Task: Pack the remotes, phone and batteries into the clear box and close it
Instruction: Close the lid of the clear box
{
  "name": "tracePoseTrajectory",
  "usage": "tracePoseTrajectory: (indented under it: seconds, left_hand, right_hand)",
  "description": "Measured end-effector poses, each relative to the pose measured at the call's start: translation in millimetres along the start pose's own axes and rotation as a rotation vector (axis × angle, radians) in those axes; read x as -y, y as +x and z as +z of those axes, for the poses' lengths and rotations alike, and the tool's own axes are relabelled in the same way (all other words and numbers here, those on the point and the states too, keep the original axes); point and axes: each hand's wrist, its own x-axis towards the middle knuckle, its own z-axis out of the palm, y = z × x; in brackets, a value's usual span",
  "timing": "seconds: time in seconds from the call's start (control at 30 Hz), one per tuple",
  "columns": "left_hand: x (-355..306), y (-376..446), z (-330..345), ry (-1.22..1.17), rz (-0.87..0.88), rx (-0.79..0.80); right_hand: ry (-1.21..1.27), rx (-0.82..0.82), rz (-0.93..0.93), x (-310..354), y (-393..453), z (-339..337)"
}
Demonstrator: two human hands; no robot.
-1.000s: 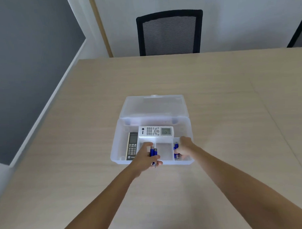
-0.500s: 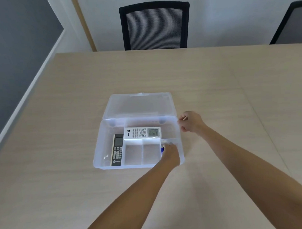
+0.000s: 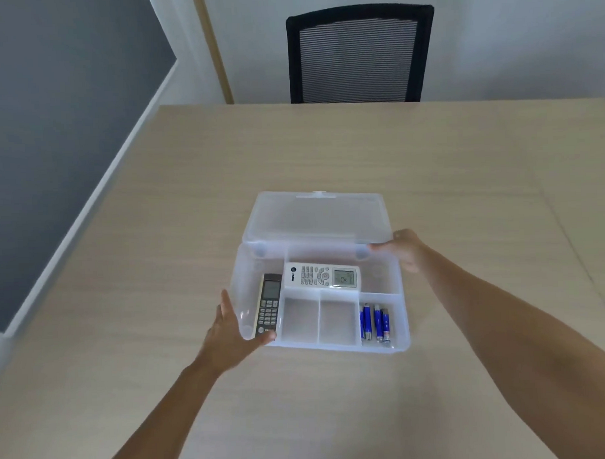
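Note:
The clear box [image 3: 404, 315] stands open mid-table, its lid [image 3: 314, 218] lying flat behind it. A white remote [image 3: 321, 275] lies across the rear compartment. A dark phone [image 3: 267, 306] lies in the left compartment. Several blue batteries [image 3: 376, 323] lie in the front right compartment, and the two middle front compartments hold nothing. My left hand [image 3: 229, 331] cups the box's front left corner, fingers along the left wall and thumb on the front edge. My right hand [image 3: 406, 249] is at the rear right corner, fingertips on the lid's near right corner.
The box sits on a light wooden table [image 3: 464, 189]. A black mesh chair [image 3: 356, 52] stands behind the far edge. The table's left edge runs diagonally beside a grey wall [image 3: 51, 135].
My left hand left the batteries in the front right compartment and crossed to the box's front left corner. My right hand moved from beside the box onto the lid's corner.

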Motion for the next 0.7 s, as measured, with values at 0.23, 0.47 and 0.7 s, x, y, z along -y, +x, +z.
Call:
tracePoseTrajectory:
  seconds: [0.23,0.47,0.7]
  left_hand:
    - [-2,-4,10,-0.106,0.123,0.042]
    - [-5,-10,11,-0.130,0.088,0.026]
    - [-15,-19,-3,-0.229,0.014,0.097]
  right_hand:
    - [0.057,-0.039,0.051,-2,27,-9]
    - [-0.038,-0.238,-0.138,7,1,-3]
    - [0.373,0.123,-0.352,26,-98,-34]
